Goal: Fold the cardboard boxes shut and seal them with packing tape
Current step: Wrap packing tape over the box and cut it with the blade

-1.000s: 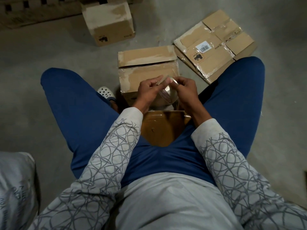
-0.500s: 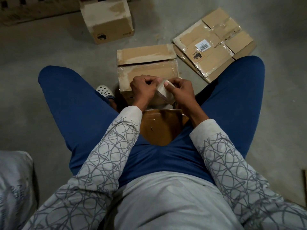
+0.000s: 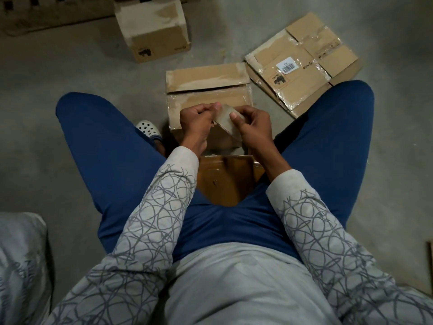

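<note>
Between hands: tape roll (image 3: 228,123) was held, left hand (image 3: 198,124) pinching its far edge, right hand (image 3: 254,129) curled round it | just beneath hands: cardboard box (image 3: 236,99), far flap open | beyond right hand: flattened box (image 3: 302,66)

Matt cardboard, glossy tape
The box (image 3: 208,90) was dull brown cardboard under shiny tape strips; the floor (image 3: 70,66) was rough grey concrete.

White barcode label (image 3: 287,66) on the flattened box (image 3: 302,90) — its digits too small to read.
</note>
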Available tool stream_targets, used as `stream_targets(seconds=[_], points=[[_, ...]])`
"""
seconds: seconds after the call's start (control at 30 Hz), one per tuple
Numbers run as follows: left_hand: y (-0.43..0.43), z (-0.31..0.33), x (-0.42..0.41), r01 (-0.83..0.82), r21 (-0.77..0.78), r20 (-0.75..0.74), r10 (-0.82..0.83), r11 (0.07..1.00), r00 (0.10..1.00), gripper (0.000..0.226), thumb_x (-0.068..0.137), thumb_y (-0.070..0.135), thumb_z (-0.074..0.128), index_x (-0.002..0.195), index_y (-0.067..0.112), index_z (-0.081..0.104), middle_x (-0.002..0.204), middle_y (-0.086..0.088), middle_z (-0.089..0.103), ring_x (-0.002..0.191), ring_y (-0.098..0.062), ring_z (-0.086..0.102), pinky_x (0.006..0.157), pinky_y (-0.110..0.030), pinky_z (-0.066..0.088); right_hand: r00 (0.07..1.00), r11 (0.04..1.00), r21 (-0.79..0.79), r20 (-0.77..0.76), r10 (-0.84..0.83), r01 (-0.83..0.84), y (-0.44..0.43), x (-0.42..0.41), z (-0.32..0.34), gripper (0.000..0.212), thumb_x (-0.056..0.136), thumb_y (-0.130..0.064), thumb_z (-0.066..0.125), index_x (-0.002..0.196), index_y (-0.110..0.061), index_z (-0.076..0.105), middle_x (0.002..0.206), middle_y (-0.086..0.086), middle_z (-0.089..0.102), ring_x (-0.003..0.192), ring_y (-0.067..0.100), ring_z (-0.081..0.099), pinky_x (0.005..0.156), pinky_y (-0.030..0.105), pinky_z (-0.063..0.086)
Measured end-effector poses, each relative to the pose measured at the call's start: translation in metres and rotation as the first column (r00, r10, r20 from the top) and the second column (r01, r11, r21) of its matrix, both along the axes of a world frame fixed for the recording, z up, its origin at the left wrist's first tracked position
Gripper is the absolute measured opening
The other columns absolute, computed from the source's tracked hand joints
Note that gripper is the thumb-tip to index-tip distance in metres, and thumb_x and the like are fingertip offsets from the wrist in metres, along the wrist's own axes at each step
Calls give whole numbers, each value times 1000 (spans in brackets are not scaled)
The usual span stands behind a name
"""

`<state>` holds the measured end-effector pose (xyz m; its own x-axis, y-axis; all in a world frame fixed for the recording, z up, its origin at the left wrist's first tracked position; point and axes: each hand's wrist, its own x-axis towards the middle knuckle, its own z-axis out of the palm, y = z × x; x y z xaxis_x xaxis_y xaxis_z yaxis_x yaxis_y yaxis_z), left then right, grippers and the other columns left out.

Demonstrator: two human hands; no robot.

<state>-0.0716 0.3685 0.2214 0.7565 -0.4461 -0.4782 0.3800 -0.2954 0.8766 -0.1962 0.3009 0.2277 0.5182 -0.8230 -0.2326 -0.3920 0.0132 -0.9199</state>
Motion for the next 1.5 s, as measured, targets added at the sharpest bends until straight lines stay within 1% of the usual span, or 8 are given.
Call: stream_targets(seconds=[0.27,0.63,0.8,0.93,1.07,1.2,1.33,1.5], points=[[-1,10,13,-73,-121,-153,54,990,987,11,82,5,80,90,-1,75,77,-6,72,60,-13,52,49,-22,42,996,999,-18,76,40,-39,-1,-1,8,22,97,-19,66,118,-13,72,107,-10,71,103,4,65,88,32,57],[9,17,38,-52,-233,-208,2,971,978,15,87,4,75,98,-6,72,83,-5,77,59,-9,52,52,-23,43,959,982,31,225,173,-185,-13,-22,10,21,98,-20,63,117,-15,70,119,5,70,116,24,62,98,57,53],[17,21,40,70,-391,-276,-189,918,942,33,100,23,62,117,-4,67,76,1,61,69,-9,49,63,-22,44,935,973,86,307,179,-215,-16,-25,11,24,97,-21,64,119,-12,68,124,12,67,121,33,60,99,64,50],[22,19,44,104,-429,-353,-272,897,895,81,99,68,31,122,1,70,90,-5,64,79,-14,52,74,-29,44,919,973,111,365,150,-203,-17,-26,11,22,96,-20,65,116,-14,70,122,15,68,121,39,59,99,67,48],[23,24,39,270,-304,-172,-331,914,928,74,87,69,52,122,7,71,99,1,66,88,-15,49,81,-34,41,917,975,117,375,133,-189,-19,-27,12,19,95,-21,67,113,-19,72,119,11,69,121,39,59,100,63,50],[18,16,17,350,-227,55,-347,909,936,59,74,51,82,120,16,73,107,4,70,90,-7,60,73,-23,47,936,979,83,317,153,-188,-17,-25,8,20,94,-24,66,113,-17,70,119,8,69,119,31,61,99,57,53],[13,8,2,236,-193,137,-212,952,968,52,74,42,86,116,12,75,112,2,74,106,-15,69,88,-34,57,952,986,62,275,131,-154,-15,-22,3,20,94,-26,67,112,-19,71,118,7,69,119,30,61,99,59,53],[5,-1,6,58,-137,174,-34,989,984,37,73,44,86,95,15,81,92,-6,77,74,-19,65,66,-36,53,961,989,-24,233,150,-149,-9,-19,-1,22,97,-19,65,116,-9,69,115,7,70,114,27,63,94,52,54]])
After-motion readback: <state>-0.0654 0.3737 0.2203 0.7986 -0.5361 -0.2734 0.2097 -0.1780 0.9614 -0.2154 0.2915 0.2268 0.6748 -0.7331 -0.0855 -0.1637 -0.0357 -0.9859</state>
